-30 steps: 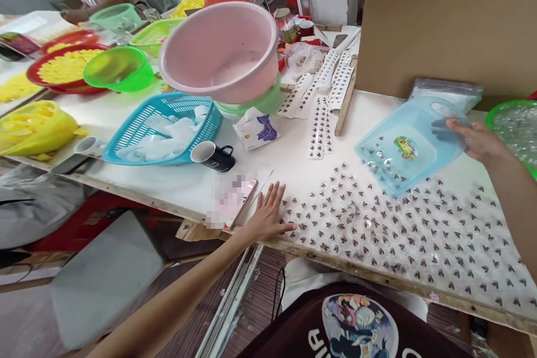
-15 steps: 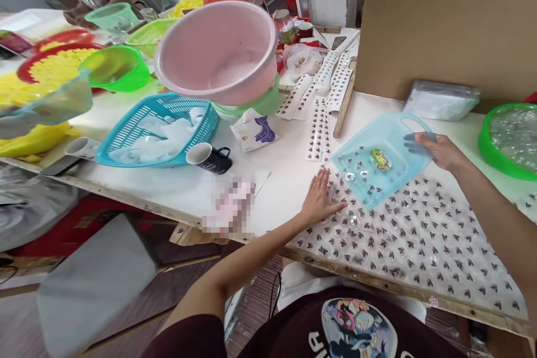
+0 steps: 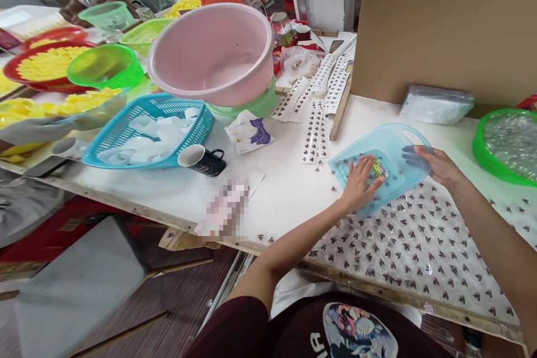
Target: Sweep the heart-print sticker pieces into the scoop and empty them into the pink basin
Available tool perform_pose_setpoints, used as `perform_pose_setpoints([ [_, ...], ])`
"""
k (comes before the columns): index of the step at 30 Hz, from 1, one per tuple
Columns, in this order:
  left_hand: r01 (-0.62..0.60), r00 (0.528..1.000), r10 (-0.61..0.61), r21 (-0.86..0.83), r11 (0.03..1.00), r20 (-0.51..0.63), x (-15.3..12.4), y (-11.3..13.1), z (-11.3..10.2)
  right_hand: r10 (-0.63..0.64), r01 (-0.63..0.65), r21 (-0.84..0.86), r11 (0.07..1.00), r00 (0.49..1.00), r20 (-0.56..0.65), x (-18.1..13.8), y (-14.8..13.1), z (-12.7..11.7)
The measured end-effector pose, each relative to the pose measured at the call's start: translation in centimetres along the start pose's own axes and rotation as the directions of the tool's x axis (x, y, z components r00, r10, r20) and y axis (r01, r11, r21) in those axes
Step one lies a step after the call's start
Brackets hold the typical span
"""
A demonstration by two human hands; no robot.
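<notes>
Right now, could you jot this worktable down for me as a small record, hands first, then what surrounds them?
Left hand: open, fingers spread over the translucent blue tray; contact unclear
Right hand: gripping the tray's handle end
Nearest the person: many small clear pieces with dark marks, spread on the white table
Left side: dark mug; blue slotted basket holding white material
Beyond: pink basin; strips with dark motifs
Right side: green basket holding clear plastic

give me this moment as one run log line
left hand: spread over blue tray, contact unclear | right hand: gripping tray's handle end | small printed pieces: scattered on table
</notes>
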State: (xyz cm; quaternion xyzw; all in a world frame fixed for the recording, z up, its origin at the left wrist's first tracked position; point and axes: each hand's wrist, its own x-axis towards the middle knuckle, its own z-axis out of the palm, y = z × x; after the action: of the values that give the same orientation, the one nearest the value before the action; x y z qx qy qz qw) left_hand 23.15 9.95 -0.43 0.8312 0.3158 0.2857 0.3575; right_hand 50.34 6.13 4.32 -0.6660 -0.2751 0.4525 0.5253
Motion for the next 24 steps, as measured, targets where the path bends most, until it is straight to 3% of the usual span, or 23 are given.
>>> perform_pose_setpoints([
  [2,-0.026,0.998,0.026,0.018,1.000,-0.051,0.2,-1.9,-2.7,0.007,-0.007,0.021,1.000,1.000,-0.013,-0.2,-0.2,-0.5],
  [5,0.189,0.970,-0.169,0.102,0.977,-0.176,-0.8,-6.0,-6.7,0.021,-0.020,0.037,0.999,0.999,-0.034,-0.3,-0.3,-1.1],
  [8,0.285,0.957,-0.271,0.188,0.940,-0.100,-2.8,-8.2,-8.1,0.015,-0.013,0.040,0.999,0.998,-0.064,-0.5,-0.1,-1.1],
  [11,0.245,0.968,-0.249,0.216,0.945,-0.010,-4.5,-7.3,-6.3,-0.009,0.011,0.029,1.000,0.997,-0.077,-1.0,0.1,-0.3],
  [15,0.277,0.960,-0.268,0.133,0.952,-0.080,-4.9,-4.2,-2.5,0.002,0.002,0.041,0.999,0.995,-0.097,-2.1,0.4,1.1],
  [19,0.288,0.922,-0.306,-0.108,0.952,-0.238,-3.9,-2.1,-0.3,0.007,0.001,0.086,0.996,0.995,-0.096,-2.6,0.9,1.3],
  [24,0.228,0.939,-0.298,-0.339,0.913,-0.171,-1.6,-0.4,1.1,-0.016,0.029,0.130,0.991,0.995,-0.101,-2.5,1.7,1.3],
])
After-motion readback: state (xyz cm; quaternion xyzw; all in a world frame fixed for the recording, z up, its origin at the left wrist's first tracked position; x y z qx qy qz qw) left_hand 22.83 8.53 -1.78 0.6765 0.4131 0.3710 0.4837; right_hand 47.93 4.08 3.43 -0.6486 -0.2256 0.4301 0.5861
